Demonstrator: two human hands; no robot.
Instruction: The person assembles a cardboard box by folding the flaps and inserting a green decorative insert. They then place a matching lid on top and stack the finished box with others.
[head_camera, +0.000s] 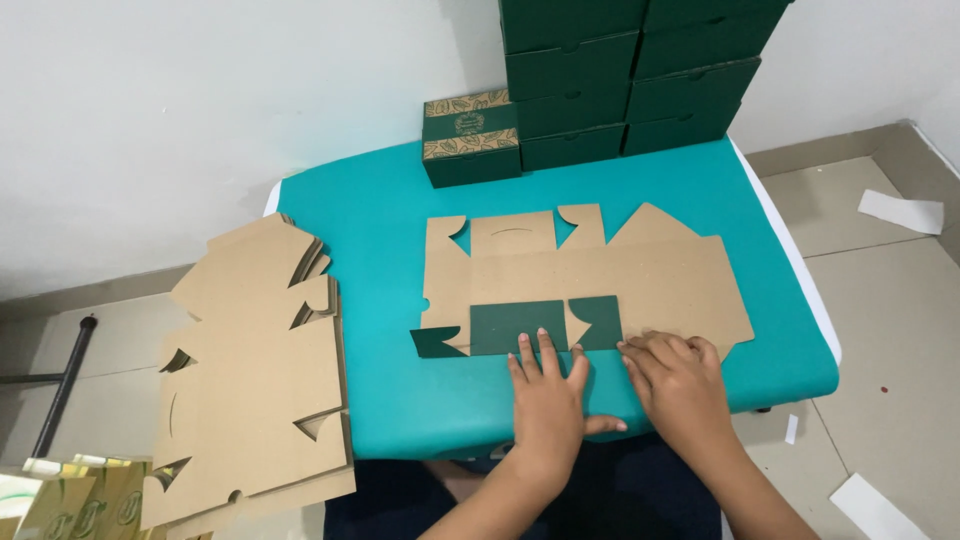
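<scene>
Flat box blank (600, 275): one sheet of brown cardboard, die-cut and unfolded, lying brown side up across the middle of the teal table (380, 230), reaching toward its right edge. Along the blank's near edge, the dark green flaps (520, 325) are turned over to show their printed face.

Left hand (548, 400): lies palm down, fingers spread flat, fingertips touching the near edge of the green flaps; it presses rather than grips, nothing closed in it.

Right hand (680, 380): just beside the left, toward the near right corner of the table, fingers curled down onto the blank's near edge. Whether they pinch the cardboard or only bear on it, I cannot tell.

Finished boxes (630, 80): dark green, closed, stacked in two columns against the wall at the far edge of the table.

Patterned box (470, 140): dark green with tan leaf-print bands, standing at the far edge, touching the stack's left side.

Spare blanks (255, 370): a pile of brown cut sheets off the table's left edge, lower down.

Paper scraps (900, 210): white, on the tiled floor to the right.
</scene>
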